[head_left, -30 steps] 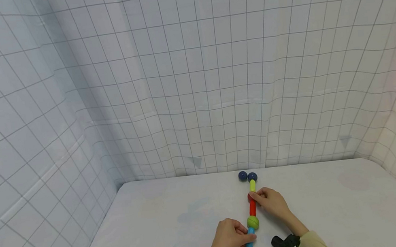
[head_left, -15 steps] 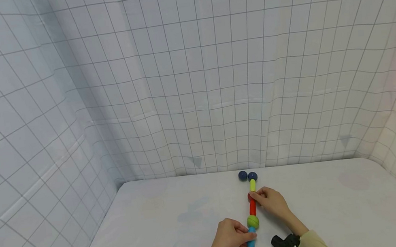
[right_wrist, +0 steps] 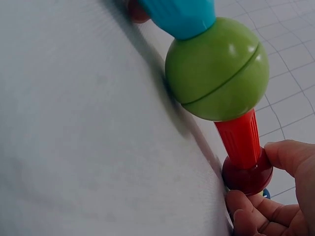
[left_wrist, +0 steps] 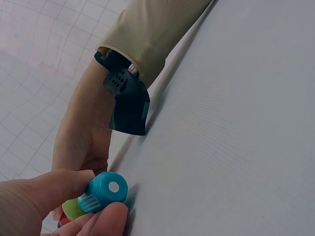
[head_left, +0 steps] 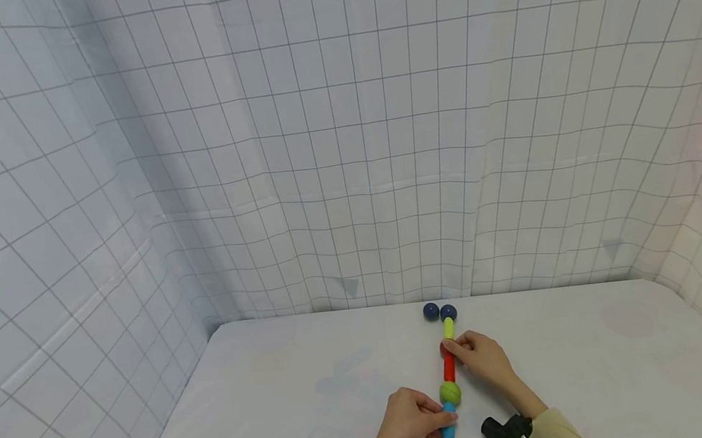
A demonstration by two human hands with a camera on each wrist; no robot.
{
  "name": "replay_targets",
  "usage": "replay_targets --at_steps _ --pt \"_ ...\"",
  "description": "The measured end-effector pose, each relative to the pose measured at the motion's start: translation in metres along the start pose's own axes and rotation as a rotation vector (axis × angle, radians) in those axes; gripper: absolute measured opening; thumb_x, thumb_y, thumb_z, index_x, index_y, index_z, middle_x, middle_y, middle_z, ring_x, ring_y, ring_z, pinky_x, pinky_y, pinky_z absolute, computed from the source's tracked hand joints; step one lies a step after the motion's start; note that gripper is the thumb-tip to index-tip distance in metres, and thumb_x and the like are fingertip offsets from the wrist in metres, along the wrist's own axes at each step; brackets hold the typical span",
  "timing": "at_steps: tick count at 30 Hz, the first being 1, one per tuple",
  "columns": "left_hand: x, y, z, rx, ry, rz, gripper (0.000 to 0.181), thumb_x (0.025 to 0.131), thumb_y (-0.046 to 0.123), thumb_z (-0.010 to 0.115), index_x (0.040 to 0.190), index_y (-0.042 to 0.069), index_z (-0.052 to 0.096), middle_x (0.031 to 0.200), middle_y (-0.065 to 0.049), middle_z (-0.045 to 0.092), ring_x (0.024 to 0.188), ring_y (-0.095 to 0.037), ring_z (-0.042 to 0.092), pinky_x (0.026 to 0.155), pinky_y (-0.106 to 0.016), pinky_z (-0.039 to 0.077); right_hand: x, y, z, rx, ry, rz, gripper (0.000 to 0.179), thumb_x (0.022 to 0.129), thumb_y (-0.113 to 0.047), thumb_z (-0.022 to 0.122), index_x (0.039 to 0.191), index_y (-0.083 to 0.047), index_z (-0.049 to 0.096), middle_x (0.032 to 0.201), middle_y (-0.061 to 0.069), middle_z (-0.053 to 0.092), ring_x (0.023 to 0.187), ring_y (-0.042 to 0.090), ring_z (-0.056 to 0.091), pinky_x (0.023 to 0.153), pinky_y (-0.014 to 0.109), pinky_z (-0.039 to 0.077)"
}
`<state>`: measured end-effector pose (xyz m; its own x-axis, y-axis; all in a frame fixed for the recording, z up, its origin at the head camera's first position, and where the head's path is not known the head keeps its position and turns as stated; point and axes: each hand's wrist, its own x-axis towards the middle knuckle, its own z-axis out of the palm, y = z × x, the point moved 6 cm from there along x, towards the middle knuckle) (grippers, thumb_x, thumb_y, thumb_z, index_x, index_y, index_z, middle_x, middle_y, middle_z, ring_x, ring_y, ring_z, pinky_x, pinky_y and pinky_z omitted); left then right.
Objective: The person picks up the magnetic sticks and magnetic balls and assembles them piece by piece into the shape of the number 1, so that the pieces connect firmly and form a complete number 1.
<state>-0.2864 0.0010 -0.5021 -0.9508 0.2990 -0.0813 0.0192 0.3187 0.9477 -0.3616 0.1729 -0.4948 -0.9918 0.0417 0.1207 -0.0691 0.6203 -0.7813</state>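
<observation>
A chain of toy balls and rods runs across the table in the head view. My left hand [head_left: 406, 418] pinches the blue rod [left_wrist: 102, 192] at its near end, thumb on one side and fingers on the other. The rod meets a green ball [right_wrist: 216, 69], which has a seam line around it. Beyond that comes a red rod [right_wrist: 239, 137], joined to a dark red ball [right_wrist: 247, 177]. My right hand [head_left: 482, 357] holds this ball between thumb and fingers. A yellow-green rod [head_left: 449, 328] and a navy ball [head_left: 448, 313] continue the line at the far end.
Another navy ball [head_left: 431, 311] lies just left of the chain's far end. A black wrist mount [head_left: 505, 431] sticks out from the right wrist above the white table [head_left: 268, 402]. Checked white curtains [head_left: 342, 140] rise behind and at both sides.
The near end of the blue rod has swung slightly right, more in line with the chain. The green ball has shifted a little right. My right hand has barely moved.
</observation>
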Motion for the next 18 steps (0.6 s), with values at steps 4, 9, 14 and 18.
replay_targets --at_steps 4,9,14,18 --pt "-0.0002 -0.0003 0.0004 -0.003 -0.002 -0.002 0.015 0.075 0.017 0.081 0.072 0.007 0.071 0.055 0.0 0.064 0.045 -0.013 0.061 0.045 -0.024 0.049 0.0 0.0005 0.0009 0.002 -0.004 0.007 0.033 0.089 -0.039 0.064 0.088 -0.006 0.065 0.064 -0.003 0.052 0.057 0.013 0.046 0.052 0.027 0.034" --pt "0.0 -0.001 0.0012 -0.015 -0.007 -0.01 0.015 0.075 0.018 0.081 0.073 0.007 0.071 0.055 -0.001 0.064 0.045 -0.013 0.061 0.044 -0.024 0.049 0.001 0.002 0.002 -0.002 -0.006 0.006 0.033 0.089 -0.039 0.064 0.088 -0.006 0.065 0.064 -0.003 0.051 0.056 0.013 0.046 0.052 0.027 0.034" --pt "0.0 -0.0017 0.0021 -0.026 -0.011 -0.02 0.015 0.075 0.018 0.081 0.073 0.007 0.071 0.056 -0.002 0.064 0.045 -0.012 0.061 0.044 -0.023 0.049 0.0011 0.0029 0.0022 -0.001 -0.004 0.003 0.034 0.089 -0.04 0.064 0.088 -0.007 0.065 0.064 -0.003 0.051 0.056 0.013 0.046 0.052 0.027 0.034" --pt "-0.0001 -0.0012 0.0023 -0.03 -0.015 -0.022 0.015 0.076 0.017 0.081 0.073 0.007 0.071 0.056 -0.002 0.064 0.045 -0.012 0.062 0.045 -0.023 0.049 0.0008 0.0021 0.0018 0.004 0.0 0.0 0.033 0.089 -0.04 0.064 0.088 -0.007 0.065 0.064 -0.003 0.052 0.056 0.013 0.046 0.052 0.027 0.034"
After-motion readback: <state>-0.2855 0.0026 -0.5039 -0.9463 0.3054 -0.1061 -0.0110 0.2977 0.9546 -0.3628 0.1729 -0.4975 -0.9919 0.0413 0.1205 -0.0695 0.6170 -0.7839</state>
